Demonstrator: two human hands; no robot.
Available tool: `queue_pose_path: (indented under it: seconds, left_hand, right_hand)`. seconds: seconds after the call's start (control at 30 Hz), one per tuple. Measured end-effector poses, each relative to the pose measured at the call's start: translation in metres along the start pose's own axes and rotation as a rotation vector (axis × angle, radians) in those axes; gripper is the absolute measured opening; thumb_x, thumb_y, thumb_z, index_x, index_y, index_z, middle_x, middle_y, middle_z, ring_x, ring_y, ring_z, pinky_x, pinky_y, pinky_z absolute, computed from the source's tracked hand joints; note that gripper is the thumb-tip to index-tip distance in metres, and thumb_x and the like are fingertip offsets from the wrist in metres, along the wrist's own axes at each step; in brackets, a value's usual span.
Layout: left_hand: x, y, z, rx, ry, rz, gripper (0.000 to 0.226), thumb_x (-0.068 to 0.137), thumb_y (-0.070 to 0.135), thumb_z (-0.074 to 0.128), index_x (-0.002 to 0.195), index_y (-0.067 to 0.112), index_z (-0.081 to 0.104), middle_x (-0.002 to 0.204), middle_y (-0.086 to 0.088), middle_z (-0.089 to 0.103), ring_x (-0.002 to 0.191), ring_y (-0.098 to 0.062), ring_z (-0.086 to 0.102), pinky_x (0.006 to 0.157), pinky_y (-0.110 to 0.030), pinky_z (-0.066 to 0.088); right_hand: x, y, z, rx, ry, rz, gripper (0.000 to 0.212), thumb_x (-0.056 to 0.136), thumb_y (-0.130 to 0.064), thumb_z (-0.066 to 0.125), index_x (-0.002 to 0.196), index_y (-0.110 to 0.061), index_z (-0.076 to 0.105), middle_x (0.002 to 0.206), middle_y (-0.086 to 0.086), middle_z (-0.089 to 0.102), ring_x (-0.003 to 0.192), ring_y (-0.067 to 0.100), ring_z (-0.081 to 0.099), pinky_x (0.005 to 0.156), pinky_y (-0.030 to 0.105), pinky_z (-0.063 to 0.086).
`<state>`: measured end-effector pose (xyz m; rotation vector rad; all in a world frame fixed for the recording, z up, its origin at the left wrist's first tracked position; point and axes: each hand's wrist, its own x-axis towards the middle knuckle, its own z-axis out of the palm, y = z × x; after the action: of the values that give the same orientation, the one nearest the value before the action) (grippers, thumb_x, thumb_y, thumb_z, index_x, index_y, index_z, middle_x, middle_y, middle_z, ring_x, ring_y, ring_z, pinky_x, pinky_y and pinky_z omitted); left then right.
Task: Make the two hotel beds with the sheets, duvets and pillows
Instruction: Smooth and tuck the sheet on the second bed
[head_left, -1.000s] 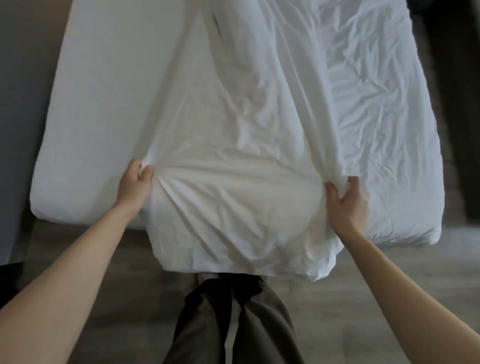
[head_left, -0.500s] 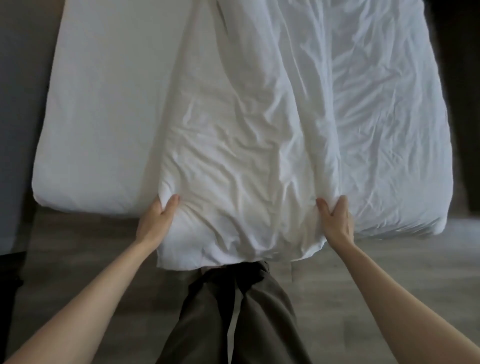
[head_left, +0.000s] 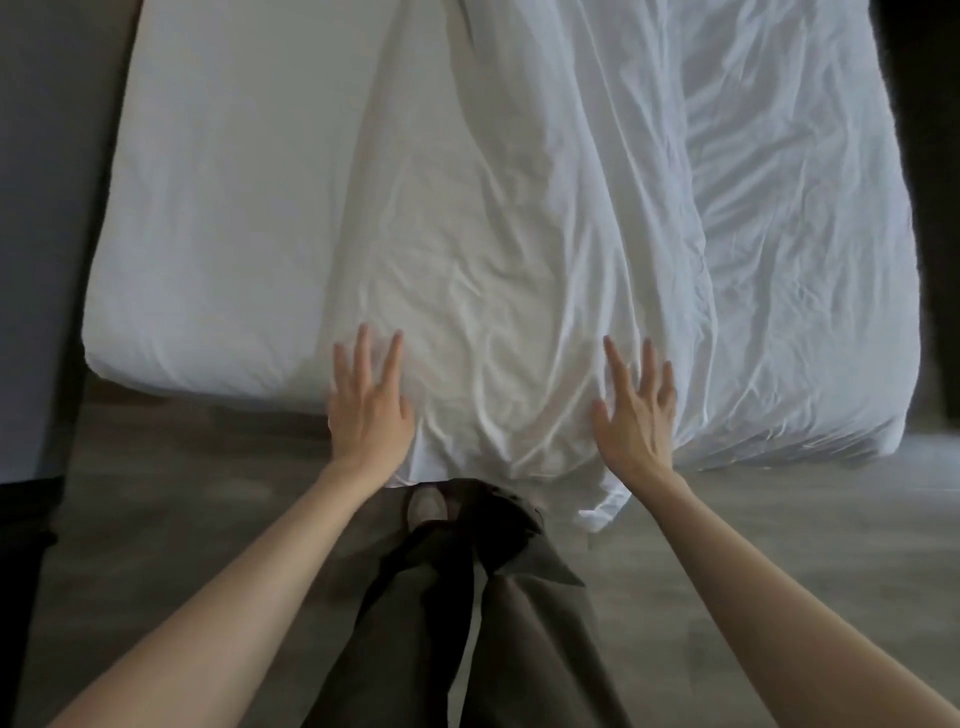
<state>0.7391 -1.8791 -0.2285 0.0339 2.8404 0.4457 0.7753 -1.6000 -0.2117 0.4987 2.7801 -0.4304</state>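
Bed (head_left: 234, 208) w/ rumpled duvet (head_left: 519, 249); grey floor (head_left: 789, 530).

One wide-angle head view, above the foot of the bed (head_left: 234, 208), facing steeply down, close in

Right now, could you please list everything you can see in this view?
bed: one, white sheet, across the top of the view, smooth on its left side
duvet: one, white and wrinkled, lying from the middle of the bed to its right side, near end hanging over the foot edge
floor: one, grey-brown, below the bed
grey surface: one, along the left edge; I cannot tell what it is
trousers: one pair, dark, bottom centre
left hand: one, fingers straight and spread, at the duvet's near left edge
right hand: one, fingers straight and spread, at the duvet's near end, right of the left hand
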Motion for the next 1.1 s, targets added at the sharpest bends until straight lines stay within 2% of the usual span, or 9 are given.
queue_pose_path:
  seconds: [0.1,0.2,0.27,0.33,0.4,0.5,0.63,0.77,1.1]
  left_hand:
    - [0.013,0.04,0.003,0.049,-0.035,0.265,0.083,0.09,0.017,0.06,0.152,0.04,0.011,0.161,-0.004,-0.017,0.145,-0.043,-0.012,0.111,-0.064,0.021]
    - [0.025,0.061,0.011,0.103,-0.221,0.232,0.086,0.093,0.022,0.058,0.151,0.046,-0.001,0.155,0.002,-0.034,0.139,-0.05,-0.022,0.109,-0.071,0.018]
    - [0.027,0.057,0.017,0.239,-0.365,0.154,0.088,0.095,0.018,0.053,0.148,0.049,-0.01,0.153,0.0,-0.036,0.137,-0.055,-0.021,0.108,-0.07,0.019]
    - [0.022,0.047,0.018,0.37,-0.426,0.135,0.09,0.094,0.011,0.048,0.146,0.049,-0.016,0.154,-0.005,-0.035,0.138,-0.056,-0.017,0.11,-0.066,0.02]
    - [0.014,0.04,0.015,0.425,-0.481,0.126,0.084,0.096,0.011,0.043,0.149,0.044,-0.014,0.156,-0.009,-0.031,0.14,-0.055,-0.012,0.113,-0.06,0.02]
    - [0.006,0.042,-0.003,0.463,-0.59,0.102,0.074,0.096,0.017,0.043,0.153,0.034,-0.001,0.159,-0.011,-0.015,0.142,-0.047,0.002,0.113,-0.052,0.021]
    - [-0.001,0.06,-0.038,0.378,-0.532,0.151,0.062,0.1,0.028,0.04,0.154,0.024,0.009,0.161,-0.005,-0.005,0.146,-0.036,0.004,0.116,-0.049,0.016]
    - [-0.01,0.098,-0.079,0.296,-0.359,0.278,0.064,0.102,0.031,0.038,0.155,0.02,0.004,0.161,-0.003,-0.016,0.148,-0.034,-0.007,0.119,-0.052,0.01]
    - [-0.071,0.262,-0.134,0.258,-0.097,0.435,0.066,0.101,0.034,0.038,0.155,0.021,0.002,0.162,-0.008,0.0,0.148,-0.035,0.003,0.118,-0.05,0.018]
  right_hand:
    - [0.007,-0.031,0.006,-0.082,-0.093,-0.219,0.072,0.097,-0.024,0.044,0.151,-0.049,0.003,0.161,-0.003,-0.02,0.147,0.036,-0.017,0.115,0.061,-0.007]
    - [0.016,-0.03,0.016,-0.204,-0.203,-0.258,0.074,0.095,-0.025,0.045,0.148,-0.055,0.003,0.157,-0.01,-0.03,0.143,0.042,-0.025,0.108,0.068,-0.009]
    - [0.018,-0.01,0.021,-0.19,-0.32,-0.129,0.083,0.092,-0.015,0.045,0.145,-0.059,-0.001,0.155,-0.015,-0.031,0.141,0.044,-0.026,0.107,0.074,0.003]
    - [0.015,0.015,0.021,-0.185,-0.387,0.014,0.088,0.092,-0.01,0.042,0.142,-0.061,-0.008,0.155,-0.017,-0.031,0.144,0.044,-0.018,0.108,0.071,0.022]
    - [0.009,0.032,0.013,-0.162,-0.45,0.118,0.09,0.091,-0.01,0.044,0.143,-0.059,-0.012,0.155,-0.018,-0.029,0.146,0.044,0.004,0.104,0.06,0.038]
    - [0.0,0.033,-0.006,-0.103,-0.53,0.15,0.083,0.093,-0.019,0.047,0.15,-0.047,-0.005,0.161,-0.011,-0.018,0.145,0.034,0.023,0.108,0.052,0.036]
    - [-0.016,0.011,-0.044,-0.069,-0.36,0.009,0.072,0.096,-0.026,0.046,0.153,-0.043,0.004,0.163,-0.001,-0.002,0.15,0.027,0.005,0.119,0.054,0.013]
    - [-0.039,0.002,-0.097,0.027,-0.162,-0.13,0.068,0.098,-0.029,0.048,0.153,-0.044,0.01,0.163,0.001,0.005,0.149,0.028,0.008,0.12,0.05,0.015]
    - [-0.097,0.094,-0.222,-0.061,0.144,-0.27,0.072,0.097,-0.028,0.052,0.153,-0.042,0.01,0.163,0.001,0.004,0.149,0.032,0.009,0.118,0.054,0.017]
